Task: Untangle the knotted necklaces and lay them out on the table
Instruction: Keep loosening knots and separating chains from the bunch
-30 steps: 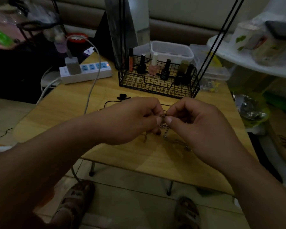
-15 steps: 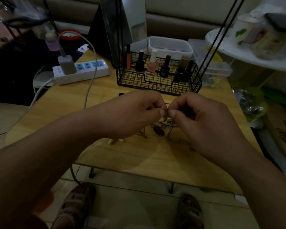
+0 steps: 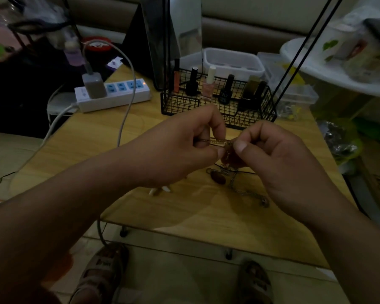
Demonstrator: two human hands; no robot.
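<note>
Left hand [image 3: 184,145] and right hand [image 3: 270,156] pinch knot [image 3: 227,150]; chain [image 3: 246,191] trails onto tabletop [image 3: 184,216] below; untangling looks unfinished, nothing laid out.

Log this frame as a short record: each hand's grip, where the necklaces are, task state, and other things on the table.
left grip: left hand pinches a taut length of chain
right grip: right hand pinches the knotted necklaces above the table
on table: dark oval pendant and trailing chain
task state: knot not yet undone
nearby: wire basket of bottles, power strip
</note>
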